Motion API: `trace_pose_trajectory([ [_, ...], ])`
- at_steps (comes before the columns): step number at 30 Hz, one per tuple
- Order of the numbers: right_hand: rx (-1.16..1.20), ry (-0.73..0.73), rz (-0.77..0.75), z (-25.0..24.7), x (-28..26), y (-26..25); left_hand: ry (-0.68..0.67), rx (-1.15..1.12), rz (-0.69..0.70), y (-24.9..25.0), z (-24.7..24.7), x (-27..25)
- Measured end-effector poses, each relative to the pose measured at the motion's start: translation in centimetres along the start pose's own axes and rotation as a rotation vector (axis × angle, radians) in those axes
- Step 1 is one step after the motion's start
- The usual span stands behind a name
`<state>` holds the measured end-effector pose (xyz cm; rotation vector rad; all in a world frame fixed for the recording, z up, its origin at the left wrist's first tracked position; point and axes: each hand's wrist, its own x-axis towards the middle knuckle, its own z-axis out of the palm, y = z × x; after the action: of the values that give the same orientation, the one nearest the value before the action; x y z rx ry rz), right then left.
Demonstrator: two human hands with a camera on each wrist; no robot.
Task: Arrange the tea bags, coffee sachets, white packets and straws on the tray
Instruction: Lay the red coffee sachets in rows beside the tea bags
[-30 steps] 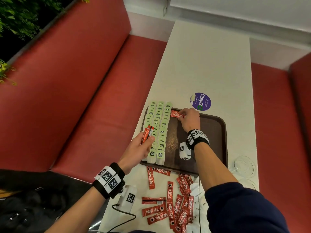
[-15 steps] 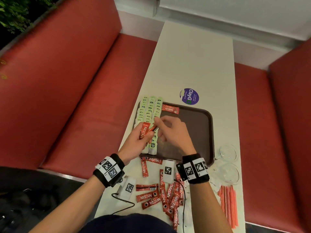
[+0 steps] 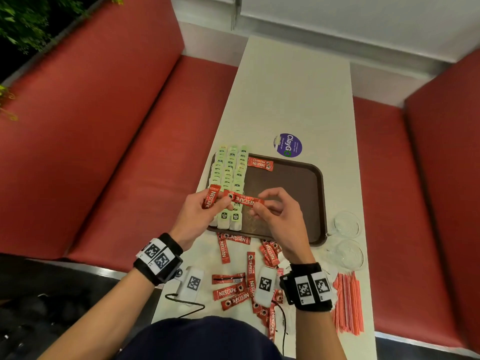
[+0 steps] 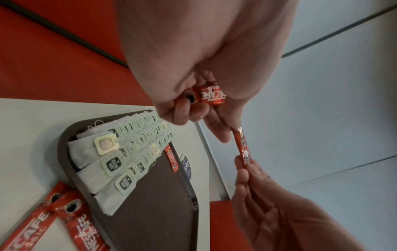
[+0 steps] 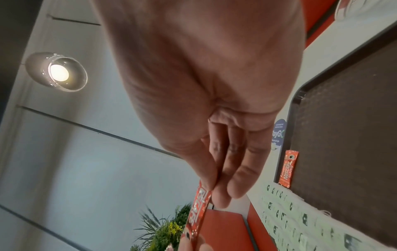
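**Sachet held between both hands above the tray**

Here we note one coffee sachet stretched level between the two hands at mid-frame of the head view, above the tray. The right hand pinches its right end between thumb and forefinger, the other fingers loosely curled. The left hand pinches the sachet's left end and also grips a second sachet, which stands upright in its curled fingers.

The tea bags lie in three overlapping rows along the tray's left side. One placed sachet lies at the tray's upper edge, just beside the tea bags. The loose sachets are scattered on the table below the tray, in the lower middle of the frame. The straws lie in a bundle at lower right, on the table. White packets are largely hidden behind the right wrist; we cannot tell their arrangement.
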<state>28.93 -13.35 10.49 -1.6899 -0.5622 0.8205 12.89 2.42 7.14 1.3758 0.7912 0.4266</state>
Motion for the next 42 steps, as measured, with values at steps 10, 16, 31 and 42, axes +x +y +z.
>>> trace_pose_trajectory([
  [10, 0.055, 0.236, -0.105, 0.4, 0.9, -1.4, -0.231, 0.171, -0.074, -0.8, 0.7, -0.1],
  [16, -0.363, -0.026, -0.231, 0.5, 2.5, -2.3, -0.256, 0.166, -0.02, 0.4, 1.3, 0.8],
  [31, -0.169, -0.055, 0.029, -0.6, 1.1, 0.8, 0.016, -0.167, -0.072, -1.7, 1.7, 2.5],
  [42, -0.411, 0.095, -0.215, -0.6, 3.1, -0.1, -0.128, 0.04, -0.115, -2.4, 2.3, 3.1],
])
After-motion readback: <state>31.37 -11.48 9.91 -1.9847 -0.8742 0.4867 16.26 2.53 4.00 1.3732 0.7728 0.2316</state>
